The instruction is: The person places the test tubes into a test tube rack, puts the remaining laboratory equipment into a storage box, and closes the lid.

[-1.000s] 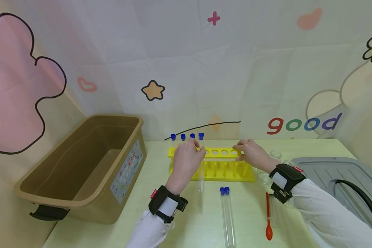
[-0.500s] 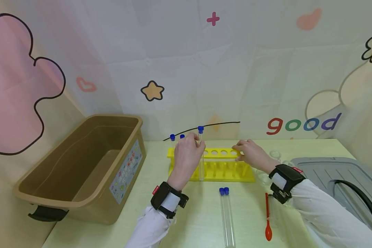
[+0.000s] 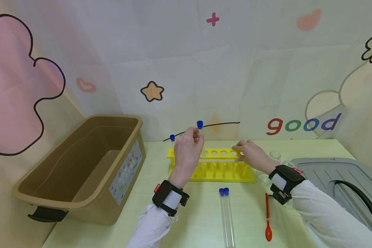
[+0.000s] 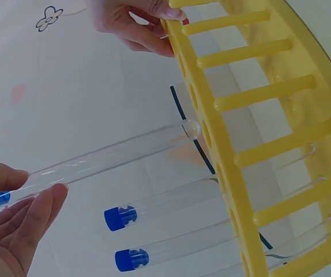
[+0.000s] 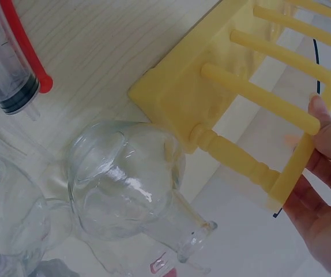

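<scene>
My left hand (image 3: 187, 153) pinches a clear test tube (image 4: 108, 156) just below its blue cap. In the left wrist view, the tube's rounded bottom is right at a hole in the upper bar of the yellow test tube rack (image 3: 221, 175). Several blue-capped tubes (image 4: 171, 199) stand in the left part of the rack, mostly hidden by my left hand in the head view. My right hand (image 3: 255, 156) grips the right end of the rack's upper bar, thumb on one side and fingers on the other. In front of the rack, two more capped tubes (image 3: 227, 217) lie side by side.
A deep brown bin (image 3: 111, 120) stands at the left. At the right are a red spoon (image 3: 268, 220), a glass flask (image 5: 119, 184) close to the rack's end, a plastic syringe (image 5: 4, 63) and a grey lid (image 3: 325, 165) with a black handle.
The left hand has raised the pinched test tube from in front of the rack to above its upper bar. The right hand has stayed on the rack's end.
</scene>
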Tool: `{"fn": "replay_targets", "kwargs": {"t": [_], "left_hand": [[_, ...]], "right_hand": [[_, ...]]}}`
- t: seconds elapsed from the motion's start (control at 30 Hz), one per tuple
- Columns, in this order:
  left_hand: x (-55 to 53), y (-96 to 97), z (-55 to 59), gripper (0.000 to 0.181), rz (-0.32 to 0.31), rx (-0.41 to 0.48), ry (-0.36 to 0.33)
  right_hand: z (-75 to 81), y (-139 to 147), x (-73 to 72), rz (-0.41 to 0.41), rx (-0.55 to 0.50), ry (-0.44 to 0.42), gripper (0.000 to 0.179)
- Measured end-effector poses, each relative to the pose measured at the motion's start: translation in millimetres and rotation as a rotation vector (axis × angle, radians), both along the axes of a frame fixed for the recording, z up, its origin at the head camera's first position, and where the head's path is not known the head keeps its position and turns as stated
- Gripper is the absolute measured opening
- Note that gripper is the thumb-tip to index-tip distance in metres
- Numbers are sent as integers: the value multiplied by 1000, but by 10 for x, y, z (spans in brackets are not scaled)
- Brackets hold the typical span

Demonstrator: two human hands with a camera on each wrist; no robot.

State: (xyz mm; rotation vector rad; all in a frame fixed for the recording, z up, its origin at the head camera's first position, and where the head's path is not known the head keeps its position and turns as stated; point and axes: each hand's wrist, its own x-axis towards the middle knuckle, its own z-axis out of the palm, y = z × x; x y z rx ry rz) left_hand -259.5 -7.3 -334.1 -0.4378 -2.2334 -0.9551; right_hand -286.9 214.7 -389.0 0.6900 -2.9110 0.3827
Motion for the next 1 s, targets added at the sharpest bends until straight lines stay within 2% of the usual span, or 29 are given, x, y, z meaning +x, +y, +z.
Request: {"fn": "replay_targets", "kwargs": {"t": [0.2, 0.5, 1.0], "left_hand": [[-56, 20, -27, 17, 6, 4, 37], [-94, 27, -84, 17, 30, -10, 47], [-178, 42, -247, 15, 33, -33, 10]], "right_hand": [[-16, 12, -9, 8, -2, 10, 35], [-27, 16, -12, 15, -11, 22, 35], [-32, 25, 1, 34, -13, 37, 35]]}}
